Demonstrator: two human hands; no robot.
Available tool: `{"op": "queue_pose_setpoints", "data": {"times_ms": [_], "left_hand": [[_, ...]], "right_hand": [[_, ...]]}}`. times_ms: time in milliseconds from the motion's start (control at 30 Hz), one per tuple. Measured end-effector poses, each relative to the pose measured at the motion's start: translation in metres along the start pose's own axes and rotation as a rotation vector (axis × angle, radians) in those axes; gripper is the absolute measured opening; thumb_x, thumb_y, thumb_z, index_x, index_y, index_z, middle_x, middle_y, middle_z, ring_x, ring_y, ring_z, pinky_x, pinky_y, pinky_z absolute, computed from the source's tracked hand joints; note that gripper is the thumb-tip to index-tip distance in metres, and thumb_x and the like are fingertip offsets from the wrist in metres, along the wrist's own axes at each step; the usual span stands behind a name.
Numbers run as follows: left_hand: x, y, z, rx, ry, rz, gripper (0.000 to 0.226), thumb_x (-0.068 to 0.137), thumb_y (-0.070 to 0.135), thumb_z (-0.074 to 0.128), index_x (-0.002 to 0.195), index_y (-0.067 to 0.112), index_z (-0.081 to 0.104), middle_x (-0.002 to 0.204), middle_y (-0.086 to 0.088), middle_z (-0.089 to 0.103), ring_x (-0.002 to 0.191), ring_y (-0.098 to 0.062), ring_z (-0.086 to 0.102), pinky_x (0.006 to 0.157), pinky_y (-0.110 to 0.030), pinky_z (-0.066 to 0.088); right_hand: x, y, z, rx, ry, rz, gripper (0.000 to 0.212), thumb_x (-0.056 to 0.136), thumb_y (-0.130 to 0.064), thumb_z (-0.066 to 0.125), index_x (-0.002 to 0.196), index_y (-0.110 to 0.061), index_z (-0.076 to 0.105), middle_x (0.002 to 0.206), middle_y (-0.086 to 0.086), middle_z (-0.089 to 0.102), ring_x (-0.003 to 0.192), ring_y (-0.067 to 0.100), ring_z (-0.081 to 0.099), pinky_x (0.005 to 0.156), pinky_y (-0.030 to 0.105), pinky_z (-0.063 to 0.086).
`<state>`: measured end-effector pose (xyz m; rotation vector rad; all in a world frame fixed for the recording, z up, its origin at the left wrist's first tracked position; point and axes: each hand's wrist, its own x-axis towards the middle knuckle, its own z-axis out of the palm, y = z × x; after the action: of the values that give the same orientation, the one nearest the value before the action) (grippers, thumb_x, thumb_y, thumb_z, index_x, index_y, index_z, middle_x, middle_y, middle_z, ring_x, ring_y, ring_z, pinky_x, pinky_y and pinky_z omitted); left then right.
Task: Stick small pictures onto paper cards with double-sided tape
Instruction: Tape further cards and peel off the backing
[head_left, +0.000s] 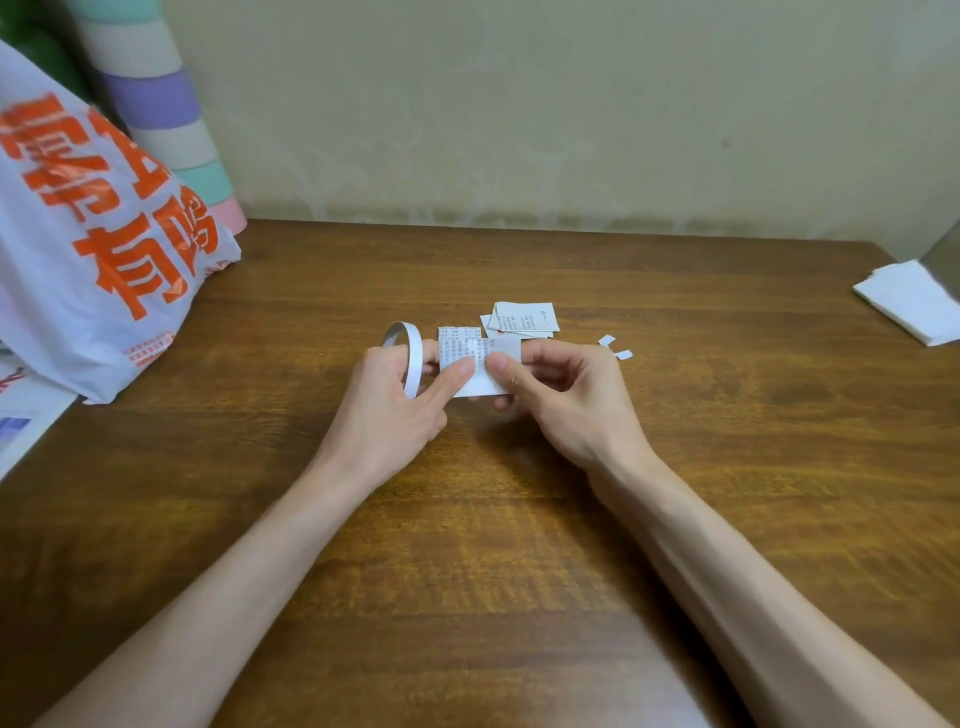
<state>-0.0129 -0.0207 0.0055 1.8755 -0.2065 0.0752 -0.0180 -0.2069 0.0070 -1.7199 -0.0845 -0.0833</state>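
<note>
head view: taping under way

the left hand (400, 400) pinches the paper card (460, 345) under its thumb. the tape roll (413, 358) is looped over its fingers, probably to keep it within reach. the right hand (563, 397) pinches the card's other edge, steadying it just above the surface (727, 467). printed slips (525, 318) lie just behind.

Card (470, 366) between hands (384, 410) (566, 400), tape roll (411, 358) in left

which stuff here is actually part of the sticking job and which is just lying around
Job: tape roll and card, held by left hand and right hand; paper stack; small scraps.
Lying about: plastic bag; folded white sheets; striped tube.
</note>
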Motion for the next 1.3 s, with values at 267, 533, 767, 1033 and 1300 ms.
{"op": "queue_pose_setpoints", "data": {"times_ms": [267,533,767,1033,1300], "left_hand": [[-0.0019,0.0025,-0.0024,-0.074,0.099,-0.019,0.014,0.094,0.033,0.076,0.100,0.021,0.081,0.061,-0.003,0.071,0.046,-0.008,0.046,0.055,-0.025,0.046],[-0.0021,0.0012,-0.0007,-0.088,0.023,0.002,0.016,0.098,0.033,0.073,0.097,0.020,0.081,0.070,0.008,0.072,0.052,-0.003,0.053,0.057,-0.019,0.044],[-0.0016,-0.0024,-0.0019,-0.053,0.040,0.028,0.020,0.099,0.037,0.071,0.094,0.019,0.078,0.086,-0.018,0.076,0.063,-0.044,0.060,0.058,-0.053,0.050],[-0.0013,-0.0016,-0.0016,-0.098,0.029,0.010,0.018,0.098,0.030,0.072,0.113,0.022,0.078,0.095,0.006,0.081,0.055,-0.009,0.055,0.054,-0.025,0.044],[-0.0022,0.0016,0.0011,-0.145,-0.010,-0.011,0.015,0.100,0.030,0.070,0.106,0.020,0.079,0.090,-0.023,0.073,0.056,-0.023,0.040,0.057,-0.036,0.035]], "right_hand": [[0.0021,0.0034,0.0018,0.008,0.044,-0.027,0.020,0.092,-0.026,0.080,0.089,-0.006,0.079,0.074,0.005,0.076,0.068,0.010,0.071,0.072,0.028,0.056],[0.0029,0.0064,0.0031,-0.005,0.007,-0.049,0.026,0.095,-0.022,0.078,0.088,0.003,0.072,0.074,0.012,0.071,0.067,0.011,0.064,0.074,0.030,0.054],[0.0021,0.0059,0.0040,0.045,-0.043,-0.038,0.030,0.094,-0.024,0.079,0.097,0.004,0.071,0.084,0.019,0.073,0.072,0.011,0.064,0.076,0.026,0.053],[0.0016,0.0056,0.0031,0.063,-0.054,-0.039,0.024,0.095,-0.021,0.078,0.091,0.002,0.071,0.078,0.007,0.072,0.073,0.011,0.065,0.077,0.026,0.054],[0.0011,0.0042,0.0034,0.037,-0.040,-0.063,0.021,0.096,-0.019,0.076,0.080,-0.008,0.069,0.072,-0.001,0.069,0.069,0.010,0.064,0.073,0.022,0.051]]}}
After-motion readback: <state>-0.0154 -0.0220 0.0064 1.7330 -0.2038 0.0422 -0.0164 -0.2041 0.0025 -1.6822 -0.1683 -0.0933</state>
